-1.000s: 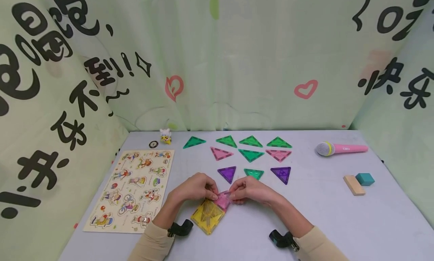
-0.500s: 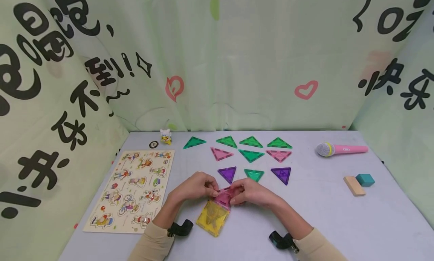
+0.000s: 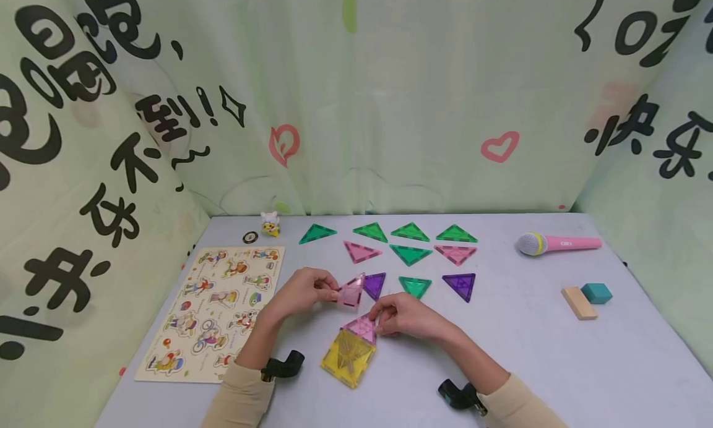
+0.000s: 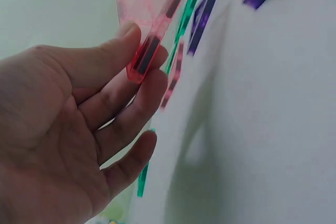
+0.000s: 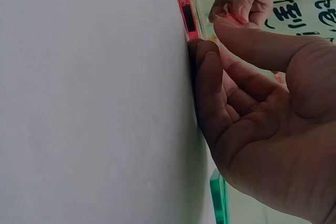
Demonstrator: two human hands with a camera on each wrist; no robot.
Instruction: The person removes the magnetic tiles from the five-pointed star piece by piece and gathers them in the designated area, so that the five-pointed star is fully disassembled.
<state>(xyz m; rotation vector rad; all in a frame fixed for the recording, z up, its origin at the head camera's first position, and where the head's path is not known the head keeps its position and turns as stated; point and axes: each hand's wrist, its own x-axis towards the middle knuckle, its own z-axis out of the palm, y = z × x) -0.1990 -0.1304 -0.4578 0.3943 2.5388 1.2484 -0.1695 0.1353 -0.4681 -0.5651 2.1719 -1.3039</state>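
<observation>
Fingers of the left hand (image 3: pixel 301 290) pinched a pink triangle (image 3: pixel 352 291), lifted just left of the purple one (image 3: pixel 375 284). Right hand (image 3: pixel 406 315) fingertips pinched a second pink triangle (image 3: pixel 362 326), which lay flat, touching the yellow square's (image 3: pixel 346 355) far edge, directly below the lifted piece.

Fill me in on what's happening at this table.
A person is working with flat magnetic tiles. The left hand pinches a pink triangle, lifted off the table. The right hand touches a second pink triangle lying against a yellow square. More green, pink and purple triangles lie in rows behind. A puzzle board is on the left, a toy microphone and two blocks on the right.
</observation>
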